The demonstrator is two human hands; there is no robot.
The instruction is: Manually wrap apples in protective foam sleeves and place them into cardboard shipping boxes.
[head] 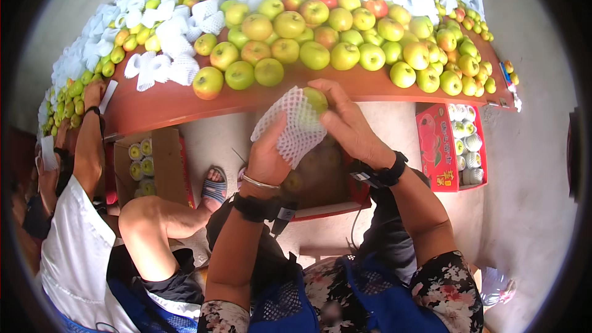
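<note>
A green apple (316, 100) sits partly inside a white foam net sleeve (296, 125), raised in front of the table's edge. My left hand (268, 157) grips the sleeve from the left and below. The fingers and thumb of my right hand (349, 122) rest against the bare right side of the apple. Beneath both hands is a cardboard box (323, 180) with some apples in it, partly hidden by my hands and blurred. Beyond the hands, a heap of green, yellow and reddish apples (289, 25) lies on the reddish-brown tabletop (157, 104).
White foam net sleeves (162, 67) are piled among the apples and along the back. On the floor, a red carton (451, 148) at right and an open box (148, 162) at left hold apples in sleeves. At my left, another person's arm (90, 148) reaches onto the table.
</note>
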